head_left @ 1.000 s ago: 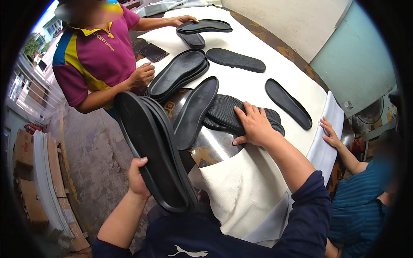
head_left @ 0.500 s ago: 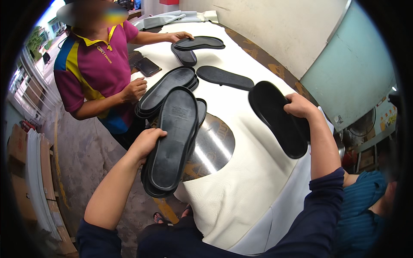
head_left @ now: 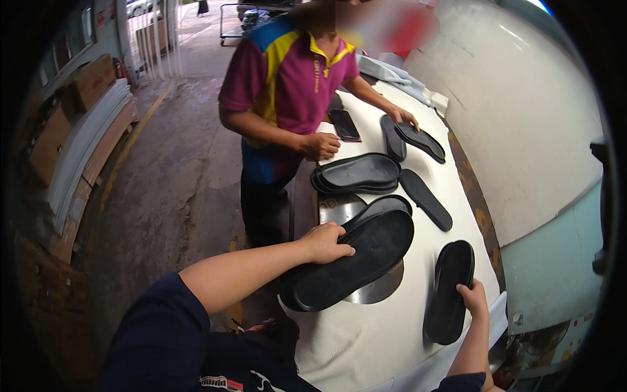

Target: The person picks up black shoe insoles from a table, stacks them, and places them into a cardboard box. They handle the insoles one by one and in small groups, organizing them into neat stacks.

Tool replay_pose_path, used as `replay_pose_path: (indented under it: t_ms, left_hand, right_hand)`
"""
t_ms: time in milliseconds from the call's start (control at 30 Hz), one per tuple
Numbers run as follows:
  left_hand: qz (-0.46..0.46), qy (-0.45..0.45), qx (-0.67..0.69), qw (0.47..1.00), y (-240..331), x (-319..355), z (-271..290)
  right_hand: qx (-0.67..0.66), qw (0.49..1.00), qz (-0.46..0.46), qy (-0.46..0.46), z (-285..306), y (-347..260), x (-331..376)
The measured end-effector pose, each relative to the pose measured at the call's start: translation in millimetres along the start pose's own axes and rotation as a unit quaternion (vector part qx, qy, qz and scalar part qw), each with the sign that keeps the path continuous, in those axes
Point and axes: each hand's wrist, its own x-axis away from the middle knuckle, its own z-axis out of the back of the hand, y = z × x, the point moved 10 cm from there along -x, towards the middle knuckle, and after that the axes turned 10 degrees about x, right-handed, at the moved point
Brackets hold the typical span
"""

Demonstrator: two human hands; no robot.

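My left hand [head_left: 321, 244] is closed on the edge of black shoe soles [head_left: 356, 261], stacked and held tilted over the near left edge of the table. My right hand [head_left: 475, 299] grips another black shoe sole [head_left: 449, 291], apparently with a second one beneath it, low over the near right of the white leather [head_left: 339, 343]. Ahead lie a stack of soles [head_left: 361, 171] and a single flat sole [head_left: 426, 199]. Across the table a co-worker's hand [head_left: 406, 117] touches a sole [head_left: 421, 142], with another sole [head_left: 393, 137] beside it.
The white leather covers much of the table, and a shiny metal plate [head_left: 379, 287] shows beneath my left hand's soles. A phone [head_left: 344, 125] lies near the co-worker [head_left: 287, 98]. Boxes and stacked boards [head_left: 91, 157] stand at left; a wall [head_left: 516, 130] runs along the right.
My view has swung left, shifting the table rightward. My left hand's soles have tilted from upright toward level. The sole in my right hand has turned and come lower over the leather.
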Motion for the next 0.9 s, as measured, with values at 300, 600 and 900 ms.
replay_pose_path:
  t_ms: [300, 600, 900]
  left_hand:
    - [-0.006, 0.242, 0.501, 0.831, -162.8, 275.7, 190.4]
    - [0.113, 0.618, 0.281, 0.725, -272.9, 646.4, 327.3]
    - [0.072, 0.827, 0.266, 0.489, -348.5, 894.0, 368.6]
  right_hand:
    - [-0.463, 0.867, 0.171, -0.066, -44.2, -274.3, 165.0]
    - [-0.552, 0.641, 0.220, -0.486, -401.1, -631.0, 466.6]
    - [-0.384, 0.538, 0.250, -0.707, -589.1, -820.4, 712.8]
